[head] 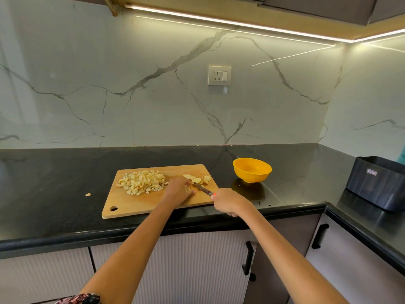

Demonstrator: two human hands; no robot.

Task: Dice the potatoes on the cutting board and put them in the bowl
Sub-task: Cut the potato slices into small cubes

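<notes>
Head view: my left hand presses potato slices on the cutting board, fingers seemingly curled; right hand grips the knife. Diced potato waits; bowl empty. A slipping slice could draw the blade onto my fingertips.

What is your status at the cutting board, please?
Right hand grips knife; left hand holds slices on board. Diced pile done; bowl empty. One scrap on counter. Nothing in the way.
</notes>
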